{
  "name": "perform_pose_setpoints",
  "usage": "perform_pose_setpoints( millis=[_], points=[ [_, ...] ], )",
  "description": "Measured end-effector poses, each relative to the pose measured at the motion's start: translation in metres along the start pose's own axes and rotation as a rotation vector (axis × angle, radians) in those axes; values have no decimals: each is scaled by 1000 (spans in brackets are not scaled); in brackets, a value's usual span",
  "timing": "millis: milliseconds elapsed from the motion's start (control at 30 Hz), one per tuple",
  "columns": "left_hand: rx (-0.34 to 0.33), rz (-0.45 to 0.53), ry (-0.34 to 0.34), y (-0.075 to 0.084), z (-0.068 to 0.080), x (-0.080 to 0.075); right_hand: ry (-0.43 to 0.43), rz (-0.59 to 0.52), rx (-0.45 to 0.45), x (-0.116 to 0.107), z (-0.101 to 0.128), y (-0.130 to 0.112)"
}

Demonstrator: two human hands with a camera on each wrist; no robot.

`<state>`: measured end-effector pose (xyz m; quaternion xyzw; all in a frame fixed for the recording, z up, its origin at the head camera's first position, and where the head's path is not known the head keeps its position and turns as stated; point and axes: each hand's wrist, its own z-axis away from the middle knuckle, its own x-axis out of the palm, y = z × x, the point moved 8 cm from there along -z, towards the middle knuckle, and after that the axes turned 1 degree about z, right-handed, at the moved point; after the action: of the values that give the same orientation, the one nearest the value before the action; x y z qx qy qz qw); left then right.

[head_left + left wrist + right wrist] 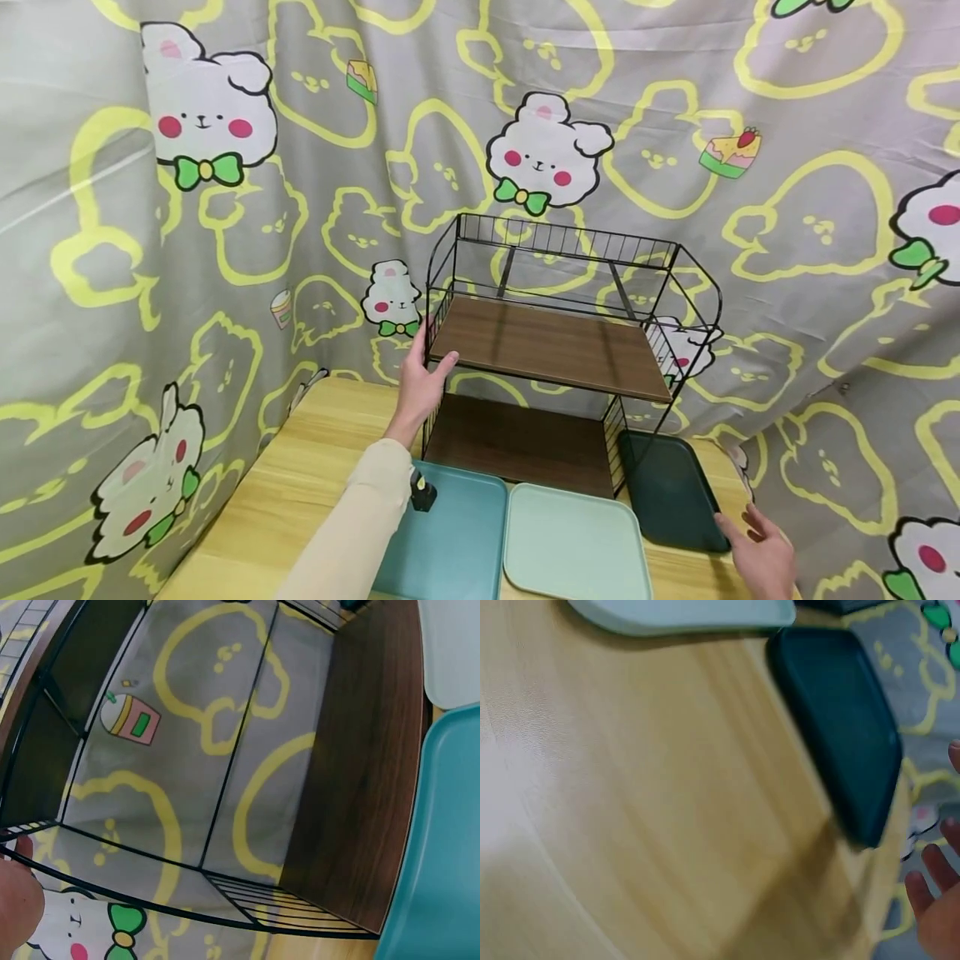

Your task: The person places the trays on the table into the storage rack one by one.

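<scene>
1. The cartoon curtain (225, 250) hangs behind my pale wooden desk (315, 467).
2. The black wire rack (555, 350) with two wooden shelves stands at the back of the desk; both shelves are bare, so as I judge it nothing is loaded yet.
3. Three trays lie flat before it: teal tray (457, 533), mint tray (573, 542), dark green tray (667, 492).
4. My left hand (420, 387) grips the rack's left front post, fingers curled round it.
5. My right hand (761, 550) hovers by the dark tray's near corner, fingers spread, holding nothing.

The rack (555, 333) has black wire and dark brown wood shelves. Three trays lie on the pale wood counter (300, 492): teal (457, 542), mint (573, 546) and dark green (667, 487). The grey curtain (225, 250) bears yellow outlines and white bunnies.
</scene>
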<state>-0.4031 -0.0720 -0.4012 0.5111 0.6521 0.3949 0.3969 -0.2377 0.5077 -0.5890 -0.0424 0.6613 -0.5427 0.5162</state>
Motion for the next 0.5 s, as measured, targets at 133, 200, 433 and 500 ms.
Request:
perform_pose_setpoints(
  millis=[133,200,433,500],
  points=[
    [38,37,-6,0,0,-3,-10,-20,25,22,-7,22],
    [52,51,-9,0,-1,-3,1,-30,41,30,-9,29],
    [83,93,-8,-1,-4,1,89,-46,81,38,-13,38],
    [81,94,-10,-2,-4,1,102,-56,100,38,-14,38]
  ],
)
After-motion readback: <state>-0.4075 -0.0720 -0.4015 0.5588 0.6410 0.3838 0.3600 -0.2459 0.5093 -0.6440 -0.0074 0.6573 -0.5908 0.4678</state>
